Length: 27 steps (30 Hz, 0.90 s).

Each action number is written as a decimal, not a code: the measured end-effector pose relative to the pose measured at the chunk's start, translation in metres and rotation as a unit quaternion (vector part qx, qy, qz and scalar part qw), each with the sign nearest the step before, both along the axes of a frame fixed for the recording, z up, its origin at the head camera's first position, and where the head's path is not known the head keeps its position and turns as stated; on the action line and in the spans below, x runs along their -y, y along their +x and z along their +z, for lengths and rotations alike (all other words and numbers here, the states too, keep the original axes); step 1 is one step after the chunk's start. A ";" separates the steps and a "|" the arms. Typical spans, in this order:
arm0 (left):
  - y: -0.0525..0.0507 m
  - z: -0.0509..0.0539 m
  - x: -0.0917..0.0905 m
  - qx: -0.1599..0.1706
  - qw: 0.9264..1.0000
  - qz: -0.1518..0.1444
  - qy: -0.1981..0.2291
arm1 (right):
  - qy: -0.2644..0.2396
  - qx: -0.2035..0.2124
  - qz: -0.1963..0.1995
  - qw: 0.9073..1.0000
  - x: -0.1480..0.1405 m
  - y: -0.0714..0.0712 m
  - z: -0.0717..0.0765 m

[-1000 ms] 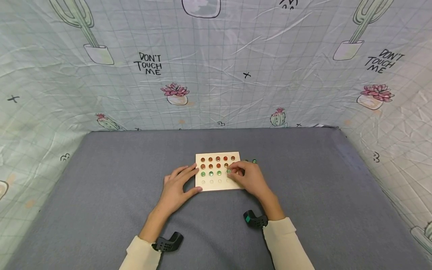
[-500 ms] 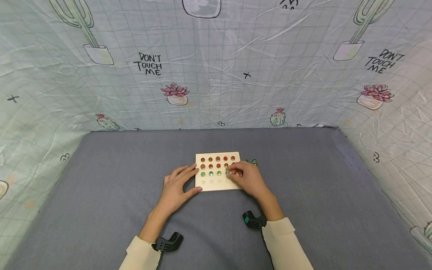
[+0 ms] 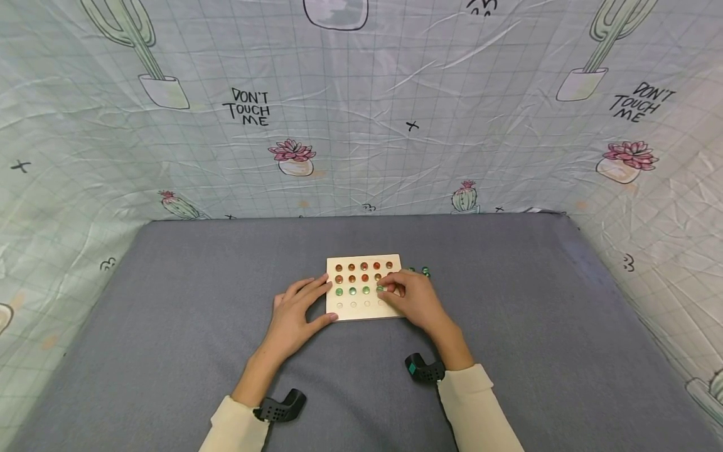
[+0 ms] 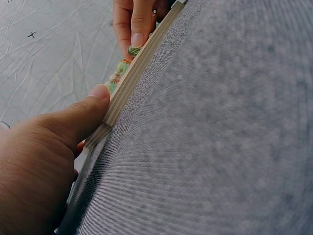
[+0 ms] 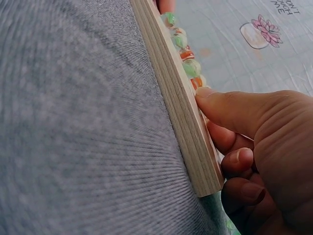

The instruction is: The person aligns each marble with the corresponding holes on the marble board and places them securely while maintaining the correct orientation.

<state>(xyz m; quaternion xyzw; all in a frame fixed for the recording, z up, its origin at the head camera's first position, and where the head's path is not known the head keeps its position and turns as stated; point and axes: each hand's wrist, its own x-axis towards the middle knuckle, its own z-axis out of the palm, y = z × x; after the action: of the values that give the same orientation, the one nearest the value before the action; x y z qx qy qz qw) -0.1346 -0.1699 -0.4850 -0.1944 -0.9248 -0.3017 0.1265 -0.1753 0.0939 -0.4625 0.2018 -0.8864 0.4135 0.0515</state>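
A light wooden board [image 3: 361, 312] carries two rows of amber and red marbles and a row of green ones, with round hollows along its near row. My left hand [image 3: 292, 319] rests its fingertips and thumb on the board's left edge, fingers spread. At the third row, my right hand [image 3: 419, 300] pinches a green marble [image 3: 380, 289] between thumb and index finger, at the fourth spot. In the left wrist view that green marble [image 4: 133, 51] shows under the right thumb. The right hand covers the board's right end.
Several loose green marbles [image 3: 426, 272] lie just beyond the board's right edge, partly behind the right hand. A grey cloth [image 3: 226, 263] covers the table. Behind it hangs a patterned curtain [image 3: 361, 163] with printed cacti.
The right hand has shifted slightly left and lowered with the green marble to the board's surface. The left hand has stayed where it was.
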 end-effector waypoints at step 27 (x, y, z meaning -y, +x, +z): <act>0.001 -0.001 -0.001 -0.001 1.000 -0.001 0.005 | 0.011 0.021 0.009 1.000 -0.006 0.001 0.005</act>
<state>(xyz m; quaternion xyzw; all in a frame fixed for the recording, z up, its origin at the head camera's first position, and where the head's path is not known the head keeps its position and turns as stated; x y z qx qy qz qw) -0.1334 -0.1687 -0.4857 -0.1952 -0.9229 -0.3061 0.1280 -0.1739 0.1002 -0.4572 0.2019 -0.8898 0.4084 0.0269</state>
